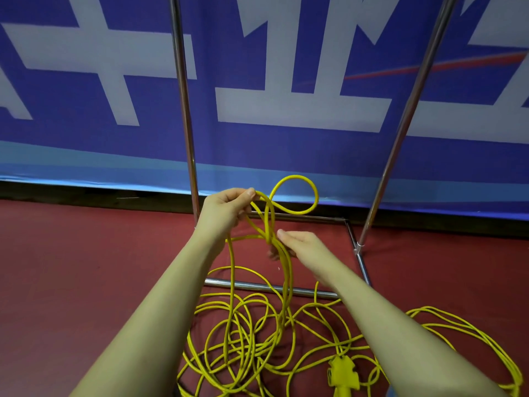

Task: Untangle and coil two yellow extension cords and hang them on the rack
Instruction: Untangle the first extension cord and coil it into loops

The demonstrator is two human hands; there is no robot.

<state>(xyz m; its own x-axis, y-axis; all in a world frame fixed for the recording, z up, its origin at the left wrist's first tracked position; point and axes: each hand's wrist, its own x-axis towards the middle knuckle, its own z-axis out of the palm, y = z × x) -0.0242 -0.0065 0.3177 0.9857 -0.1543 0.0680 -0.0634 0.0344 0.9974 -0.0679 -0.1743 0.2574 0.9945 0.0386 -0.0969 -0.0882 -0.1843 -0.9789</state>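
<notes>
The dark red floor (86, 267) carries tangled yellow extension cords (243, 339), their socket block (342, 371), and the rack's chrome base bars (272, 287).

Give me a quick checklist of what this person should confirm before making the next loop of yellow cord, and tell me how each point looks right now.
1. Left hand has a firm hold on the cord: ok, its fingers pinch the raised loop.
2. Right hand grips the hanging strands: cannot tell, its fingers look straight beside them and blurred.
3. Cord on the floor is free of tangles: not ok, the pile crosses over itself many times.
4. Socket end is located: ok, it lies on the red floor near the right forearm.
5. Rack is within reach: ok, its poles stand just ahead.
</notes>
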